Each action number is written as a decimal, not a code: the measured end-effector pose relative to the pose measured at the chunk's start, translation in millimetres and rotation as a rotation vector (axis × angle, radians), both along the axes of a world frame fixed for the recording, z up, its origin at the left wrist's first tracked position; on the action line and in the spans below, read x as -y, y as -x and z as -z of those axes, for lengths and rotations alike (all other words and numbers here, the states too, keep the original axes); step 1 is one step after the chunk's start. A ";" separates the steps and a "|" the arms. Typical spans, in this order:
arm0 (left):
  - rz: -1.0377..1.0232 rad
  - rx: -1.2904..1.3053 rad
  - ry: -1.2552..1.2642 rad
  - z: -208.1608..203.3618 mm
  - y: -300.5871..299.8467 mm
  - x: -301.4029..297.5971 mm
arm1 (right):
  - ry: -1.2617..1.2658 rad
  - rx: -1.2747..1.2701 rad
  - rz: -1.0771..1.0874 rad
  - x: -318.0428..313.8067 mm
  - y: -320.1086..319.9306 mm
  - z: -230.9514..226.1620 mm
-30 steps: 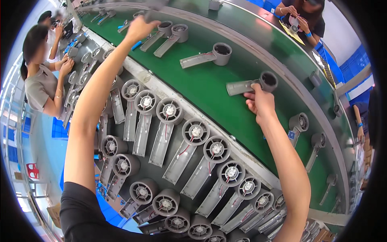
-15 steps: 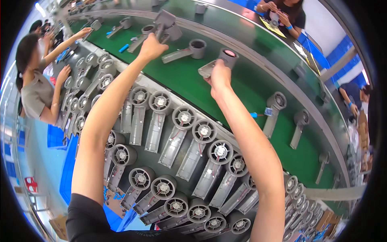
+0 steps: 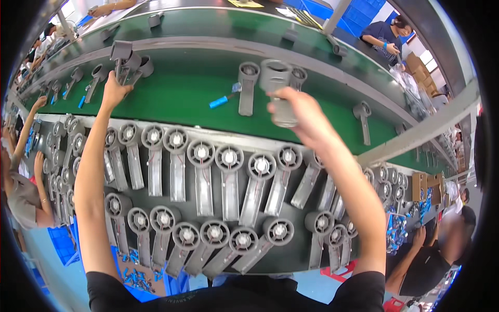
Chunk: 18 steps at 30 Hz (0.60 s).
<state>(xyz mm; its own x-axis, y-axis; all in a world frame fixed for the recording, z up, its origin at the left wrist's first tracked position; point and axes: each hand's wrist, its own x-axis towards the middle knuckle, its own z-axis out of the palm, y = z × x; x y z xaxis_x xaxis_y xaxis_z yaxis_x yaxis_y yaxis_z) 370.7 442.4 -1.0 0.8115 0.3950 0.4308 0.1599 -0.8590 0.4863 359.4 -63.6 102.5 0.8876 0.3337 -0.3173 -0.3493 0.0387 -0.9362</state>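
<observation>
My left hand [image 3: 114,92] is closed around the handles of grey fan housings [image 3: 121,50], held above the green conveyor belt [image 3: 182,91] at the left. Their round heads point up and overlap, so I cannot tell exactly how many there are. Slightly blurred, my right hand [image 3: 302,112] grips another grey fan housing [image 3: 275,78] by its handle, its round head facing away from me. Just left of it on the belt lies a fan housing [image 3: 248,88] with a blue cylindrical battery [image 3: 218,102] beside it. Part of another round head [image 3: 298,76] shows behind my right hand's housing.
Rows of grey fan bodies [image 3: 201,177] cover the dark table between my arms. A slanted metal post [image 3: 416,132] crosses at the right. Co-workers sit at the left, far right [image 3: 387,39] and near right [image 3: 436,255]. Blue batteries [image 3: 138,278] lie low at the left.
The view has turned to the right. Both hands still hold grey housings; the one in my right hand now stands more upright. My hands are farther apart in the picture.
</observation>
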 end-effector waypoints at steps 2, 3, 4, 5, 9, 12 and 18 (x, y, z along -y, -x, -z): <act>-0.023 -0.022 0.019 -3.5 4.8 7.9 | 0.063 0.041 0.064 44.7 21.2 -12.9; -0.068 -0.023 0.031 -7.6 6.5 5.6 | 0.126 0.063 0.098 61.0 31.6 -13.7; -0.068 0.077 0.003 -10.0 9.4 13.2 | 0.175 0.100 0.113 79.8 46.0 -18.3; -0.072 0.075 0.000 -16.1 16.3 19.4 | 0.211 0.137 0.102 97.7 56.4 -20.3; -0.098 0.111 -0.008 -60.9 43.6 70.2 | 0.467 0.247 0.186 148.6 56.9 -6.8; 0.136 0.252 0.027 -80.8 44.0 141.5 | 0.844 0.427 0.191 216.1 -4.4 33.2; 0.388 0.235 0.244 -114.2 34.3 345.0 | 0.752 0.304 0.478 224.0 -20.9 35.9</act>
<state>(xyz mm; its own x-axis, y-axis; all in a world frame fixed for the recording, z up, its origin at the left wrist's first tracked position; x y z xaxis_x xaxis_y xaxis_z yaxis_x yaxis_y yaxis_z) 336.4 97.4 113.3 0.8106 0.1961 0.5519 -0.2857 -0.6902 0.6648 380.3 -287.6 66.5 0.9577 -0.2859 -0.0331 -0.1888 -0.5371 -0.8221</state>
